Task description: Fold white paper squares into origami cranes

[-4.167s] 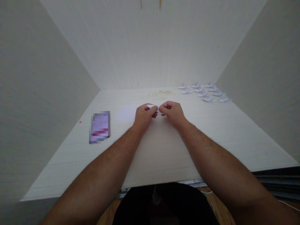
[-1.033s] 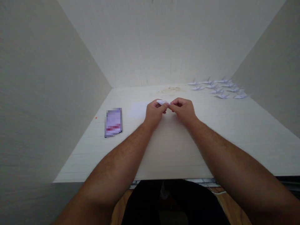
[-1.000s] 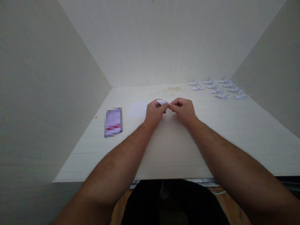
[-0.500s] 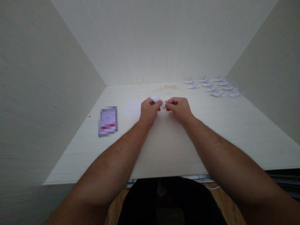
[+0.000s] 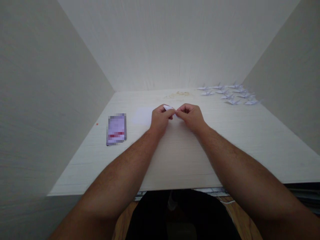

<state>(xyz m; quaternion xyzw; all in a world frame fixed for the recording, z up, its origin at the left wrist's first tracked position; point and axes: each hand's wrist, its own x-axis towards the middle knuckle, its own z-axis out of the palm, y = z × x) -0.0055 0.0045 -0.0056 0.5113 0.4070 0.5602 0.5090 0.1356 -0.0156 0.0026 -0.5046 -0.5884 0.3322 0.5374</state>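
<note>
A small piece of folded white paper (image 5: 168, 107) is held above the middle of the table. My left hand (image 5: 161, 116) is closed on it, thumb on top, and its pointed end shows past the fingers. Fingertips of my right hand (image 5: 190, 114) pinch the paper's other end, close against the left thumb. Most of that end is hidden by the fingers. A flat sheet of white paper (image 5: 141, 115) lies on the table just left of my left hand.
Several folded white paper cranes (image 5: 227, 96) stand at the back right of the white table (image 5: 250, 133). A blurred purple packet (image 5: 116, 129) lies at the left, with a small orange spot (image 5: 97, 124) near it. Walls (image 5: 175, 43) enclose the back and sides.
The folded paper has turned, and less of it shows between my hands. Both hands have drawn closer together, with the fingertips now nearly meeting. The view has shifted slightly.
</note>
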